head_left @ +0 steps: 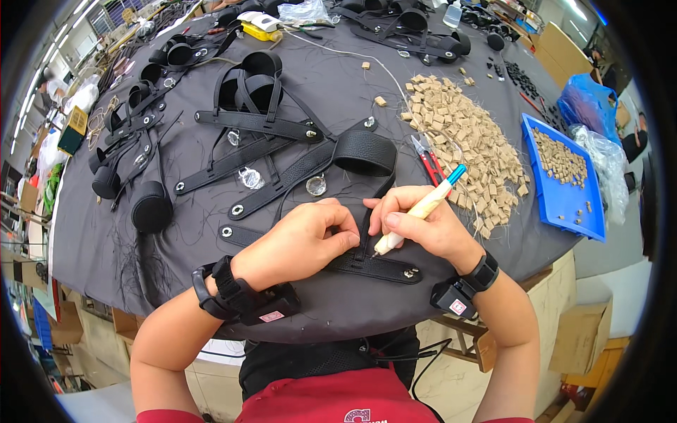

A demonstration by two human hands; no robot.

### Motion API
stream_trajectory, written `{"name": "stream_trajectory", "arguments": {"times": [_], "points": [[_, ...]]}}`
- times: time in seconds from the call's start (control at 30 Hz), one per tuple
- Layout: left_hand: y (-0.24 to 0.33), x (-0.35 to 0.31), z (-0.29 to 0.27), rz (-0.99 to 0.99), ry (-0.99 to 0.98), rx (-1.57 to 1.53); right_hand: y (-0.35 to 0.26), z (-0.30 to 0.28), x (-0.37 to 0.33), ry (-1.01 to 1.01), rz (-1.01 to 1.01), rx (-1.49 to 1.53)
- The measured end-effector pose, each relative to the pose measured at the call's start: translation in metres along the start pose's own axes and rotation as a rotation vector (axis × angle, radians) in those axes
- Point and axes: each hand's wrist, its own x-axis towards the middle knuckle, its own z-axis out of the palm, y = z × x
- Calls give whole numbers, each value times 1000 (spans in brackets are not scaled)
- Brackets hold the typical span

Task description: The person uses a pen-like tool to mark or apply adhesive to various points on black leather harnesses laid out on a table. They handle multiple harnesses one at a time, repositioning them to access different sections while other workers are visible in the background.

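Observation:
My right hand (pixel 438 229) grips a pen-shaped tool (pixel 425 206) with a cream wrapped body and a blue rear end. Its thin tip points down at a black leather strap (pixel 384 268) with a metal snap at its right end. My left hand (pixel 300 238) is over the same strap, fingers curled and pinched together; what lies between them is hidden. Beyond my hands, a wide black leather cuff (pixel 364 152) stands on its band. Another black leather piece (pixel 248 84) with looped cuffs rests farther left, with loose threads around it.
Right of my hands lie red-handled snips (pixel 429 161) and a heap of small tan squares (pixel 462 134). A blue tray (pixel 599 220) holds more of them near the right edge. Several black leather pieces (pixel 151 206) lie leftward. A yellow box (pixel 261 32) stands at the back.

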Motion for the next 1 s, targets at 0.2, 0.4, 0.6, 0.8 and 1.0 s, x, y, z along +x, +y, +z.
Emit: {"name": "stream_trajectory", "arguments": {"times": [0.2, 0.4, 0.6, 0.8, 1.0], "points": [[-3, 2, 5, 205, 34, 112, 0, -4, -2, 27, -13, 74], [9, 9, 6, 525, 60, 484, -26, -16, -12, 343, -316, 120], [12, 27, -6, 569, -175, 552, -59, 33, -69, 739, -235, 21], [14, 53, -14, 445, -326, 409, -23, 85, -88, 792, -69, -204], [0, 63, -20, 388, -374, 305, -10, 96, -79, 773, -170, -301]]}}
